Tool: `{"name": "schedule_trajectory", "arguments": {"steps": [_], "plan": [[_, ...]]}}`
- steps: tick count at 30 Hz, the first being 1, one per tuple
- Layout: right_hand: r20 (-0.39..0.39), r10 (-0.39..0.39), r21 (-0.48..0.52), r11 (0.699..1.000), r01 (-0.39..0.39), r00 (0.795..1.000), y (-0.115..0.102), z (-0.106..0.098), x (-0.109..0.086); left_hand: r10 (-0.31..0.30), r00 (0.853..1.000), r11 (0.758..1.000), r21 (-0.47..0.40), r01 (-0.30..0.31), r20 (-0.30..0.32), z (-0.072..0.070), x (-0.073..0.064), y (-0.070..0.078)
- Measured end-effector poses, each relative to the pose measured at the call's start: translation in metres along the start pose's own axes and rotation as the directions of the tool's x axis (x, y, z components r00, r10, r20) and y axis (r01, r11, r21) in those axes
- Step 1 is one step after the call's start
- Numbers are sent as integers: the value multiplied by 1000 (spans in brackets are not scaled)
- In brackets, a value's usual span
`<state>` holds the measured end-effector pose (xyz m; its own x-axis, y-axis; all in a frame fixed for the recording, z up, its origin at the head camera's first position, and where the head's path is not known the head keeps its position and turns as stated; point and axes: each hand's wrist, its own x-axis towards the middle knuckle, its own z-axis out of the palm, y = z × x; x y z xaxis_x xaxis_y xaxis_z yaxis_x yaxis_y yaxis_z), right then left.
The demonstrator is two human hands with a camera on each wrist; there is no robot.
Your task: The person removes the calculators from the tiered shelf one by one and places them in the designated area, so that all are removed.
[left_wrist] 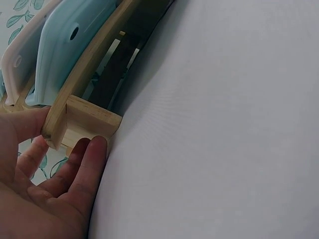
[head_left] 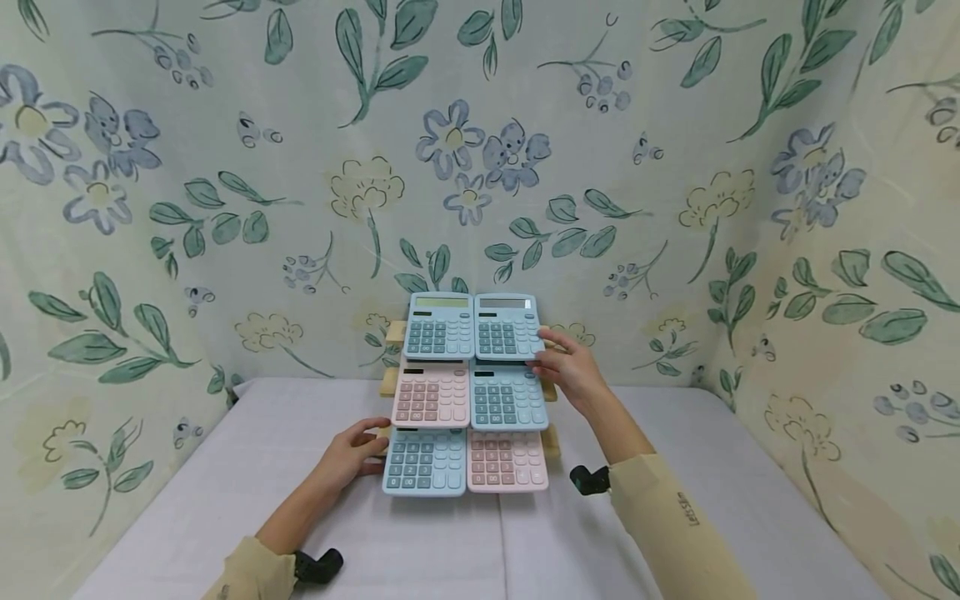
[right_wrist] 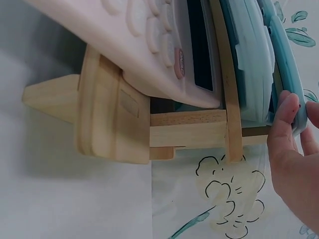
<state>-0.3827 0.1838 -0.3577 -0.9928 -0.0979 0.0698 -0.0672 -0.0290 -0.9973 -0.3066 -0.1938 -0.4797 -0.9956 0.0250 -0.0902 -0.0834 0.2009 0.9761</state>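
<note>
Top right calculator (head_left: pixel 506 329): blue, leaning back on the highest tier of the rack (head_left: pixel 551 443), just beside the top left calculator (head_left: pixel 438 329), also blue.
Right hand (head_left: pixel 573 375): pinches the side edge (right_wrist: pixel 291 74) of the top right calculator, seemingly with thumb to the front and finger behind.
Left hand (head_left: pixel 348 454): grips the lower left end of the rack, with wood between thumb and fingers, beside the blue bottom left calculator (head_left: pixel 426 467).
Plastic: probably light and hollow; stiff, with little give; smooth, so perhaps slippery under dry fingertips.
Side edge: rounded and thin enough for a pinch; best taken about halfway up, thumb in front and fingers behind.
Screen (head_left: pixel 504 303): judged the most fragile part; better kept clear of thumb pressure.
Keys (head_left: pixel 497 339): raised and likely to sink under pressure; a poor place to hold.
Middle right calculator (head_left: pixel 508 400): blue, tucked partly under the lower edge of the top right calculator; liable to get knocked by a low grasp.
Rack: pale wood in slim bars; stiff, probably heavier than any one calculator, and perhaps apt to slide on the cloth (head_left: pixel 277 442); best steadied by the bar ends.
</note>
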Motion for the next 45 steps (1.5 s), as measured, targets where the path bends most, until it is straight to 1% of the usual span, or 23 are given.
{"name": "schedule_trajectory", "arguments": {"steps": [5, 13, 24, 30, 37, 42, 45], "plan": [[11, 8, -23, 1000, -7, 1000, -1, -1, 0, 5, 1000, 1000, -1, -5, 1, 0, -1, 0], [9, 26, -16, 1000, -25, 1000, -2, -2, 0, 12, 1000, 1000, -6, -12, 5, 0, 0, -2], [31, 16, -41, 999, -15, 999, -7, -1, -1, -4, 1000, 1000, 17, 4, -2, -1, 1, -2], [29, 19, -25, 1000, -18, 999, -6, -3, -1, -5, 1000, 1000, 15, 5, 0, 0, 0, -3], [40, 14, -14, 1000, -14, 999, -5, -5, -3, -7, 1000, 1000, 8, 7, -16, 0, 0, -2], [43, 13, -8, 1000, -13, 999, -4, -9, -2, 1, 1000, 1000, 12, -1, -11, 0, -1, -2], [47, 16, 13, 1000, -16, 999, -3, -10, -2, 0, 1000, 1000, 13, 0, -11, -1, 0, -3]]}}
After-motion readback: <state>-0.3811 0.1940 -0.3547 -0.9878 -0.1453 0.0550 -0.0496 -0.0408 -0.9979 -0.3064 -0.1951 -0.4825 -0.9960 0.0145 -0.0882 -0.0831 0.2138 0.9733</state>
